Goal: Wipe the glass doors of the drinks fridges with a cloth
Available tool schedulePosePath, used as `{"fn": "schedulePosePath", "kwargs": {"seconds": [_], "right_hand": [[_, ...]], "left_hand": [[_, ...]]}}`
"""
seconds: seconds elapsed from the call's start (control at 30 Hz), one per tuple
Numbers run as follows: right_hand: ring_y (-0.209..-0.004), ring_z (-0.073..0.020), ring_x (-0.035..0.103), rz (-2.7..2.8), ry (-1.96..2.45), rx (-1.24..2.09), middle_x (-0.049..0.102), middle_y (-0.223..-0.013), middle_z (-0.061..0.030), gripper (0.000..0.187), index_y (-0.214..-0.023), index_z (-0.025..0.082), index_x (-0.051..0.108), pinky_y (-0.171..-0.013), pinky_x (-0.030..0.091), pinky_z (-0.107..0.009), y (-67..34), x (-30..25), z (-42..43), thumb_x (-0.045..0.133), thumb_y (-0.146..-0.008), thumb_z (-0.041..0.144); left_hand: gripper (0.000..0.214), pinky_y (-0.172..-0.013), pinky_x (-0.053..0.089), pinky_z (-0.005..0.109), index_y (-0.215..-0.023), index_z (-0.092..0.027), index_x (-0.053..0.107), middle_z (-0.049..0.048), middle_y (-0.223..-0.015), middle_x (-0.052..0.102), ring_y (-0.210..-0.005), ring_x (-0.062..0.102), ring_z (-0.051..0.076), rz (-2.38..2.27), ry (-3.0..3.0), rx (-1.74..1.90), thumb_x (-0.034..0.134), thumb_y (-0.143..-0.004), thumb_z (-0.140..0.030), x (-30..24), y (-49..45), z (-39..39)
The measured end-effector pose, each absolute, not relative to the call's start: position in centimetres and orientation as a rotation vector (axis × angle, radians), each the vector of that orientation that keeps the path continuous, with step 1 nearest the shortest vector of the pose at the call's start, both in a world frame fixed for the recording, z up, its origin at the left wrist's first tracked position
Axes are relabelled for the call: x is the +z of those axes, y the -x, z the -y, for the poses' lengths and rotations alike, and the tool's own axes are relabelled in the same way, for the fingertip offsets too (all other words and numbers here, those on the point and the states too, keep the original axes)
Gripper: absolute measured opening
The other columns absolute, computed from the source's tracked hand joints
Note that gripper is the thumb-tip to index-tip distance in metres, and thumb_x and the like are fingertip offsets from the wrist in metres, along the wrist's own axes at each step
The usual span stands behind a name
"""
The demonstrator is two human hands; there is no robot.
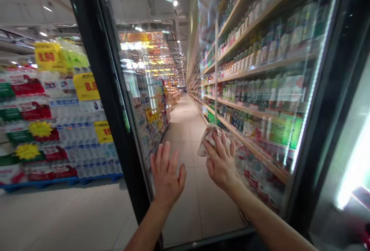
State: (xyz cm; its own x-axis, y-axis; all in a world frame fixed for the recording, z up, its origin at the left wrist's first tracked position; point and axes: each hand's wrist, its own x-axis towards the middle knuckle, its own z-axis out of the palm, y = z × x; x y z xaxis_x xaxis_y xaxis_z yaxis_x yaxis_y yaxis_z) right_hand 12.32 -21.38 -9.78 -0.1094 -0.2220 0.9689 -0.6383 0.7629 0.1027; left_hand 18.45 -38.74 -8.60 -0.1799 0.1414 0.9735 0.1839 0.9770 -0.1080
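Observation:
A tall glass door (185, 201) in a black frame (112, 81) stands in front of me, tilted in view. My right hand (222, 160) presses a crumpled whitish cloth (206, 145) against the glass, fingers bent over it. Lower on the left side of the pane, my left hand (167, 172) has its fingers stretched out and seems to rest flat on the glass, near the frame. It holds nothing. The underside of the cloth is hidden by my right hand.
Through the glass, shelves (260, 70) of bottles line the right side of a long tiled aisle (185, 116). Stacked packs of bottled water (86, 139) with yellow price signs (49, 56) stand on a blue pallet (66, 181) at left. A bright light strip (355, 166) glows at right.

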Motion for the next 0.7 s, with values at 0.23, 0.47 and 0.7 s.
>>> {"fn": "schedulePosePath", "kwargs": {"seconds": [0.23, 0.47, 0.7], "right_hand": [[-0.138, -0.0173, 0.022, 1.619, -1.141, 0.227, 0.053, -0.132, 0.0018, 0.041, -0.120, 0.028, 0.055, -0.115, 0.001, -0.044, -13.3, -11.3, 24.9, 0.047, -0.082, 0.019], [-0.139, -0.0212, 0.018, 1.648, -1.199, 0.235, 0.043, -0.141, -0.0042, 0.042, -0.127, 0.024, 0.050, -0.113, 0.007, -0.048, -14.3, -8.7, 28.8, 0.046, -0.085, 0.026], [-0.140, -0.0239, 0.016, 1.652, -1.114, 0.336, 0.039, -0.144, -0.0032, 0.044, -0.130, 0.025, 0.046, -0.112, 0.005, -0.052, -14.3, -1.6, 31.2, 0.043, -0.086, 0.026]], "left_hand": [[0.064, -0.109, 0.024, 0.050, -0.137, -0.017, 0.030, 0.0145, -0.147, 0.028, -0.137, 0.023, 0.027, 1.772, 0.262, -0.116, 0.054, -0.079, -0.010, -9.7, -20.5, 40.9], [0.061, -0.107, 0.031, 0.047, -0.135, -0.019, 0.034, 0.0125, -0.145, 0.030, -0.134, 0.029, 0.026, 1.761, 0.306, -0.157, 0.053, -0.078, -0.007, -9.8, -23.0, 41.9], [0.058, -0.104, 0.035, 0.049, -0.134, -0.022, 0.035, 0.0118, -0.144, 0.033, -0.133, 0.031, 0.027, 1.722, 0.277, -0.149, 0.051, -0.079, -0.010, -8.4, -23.3, 41.7]]}}
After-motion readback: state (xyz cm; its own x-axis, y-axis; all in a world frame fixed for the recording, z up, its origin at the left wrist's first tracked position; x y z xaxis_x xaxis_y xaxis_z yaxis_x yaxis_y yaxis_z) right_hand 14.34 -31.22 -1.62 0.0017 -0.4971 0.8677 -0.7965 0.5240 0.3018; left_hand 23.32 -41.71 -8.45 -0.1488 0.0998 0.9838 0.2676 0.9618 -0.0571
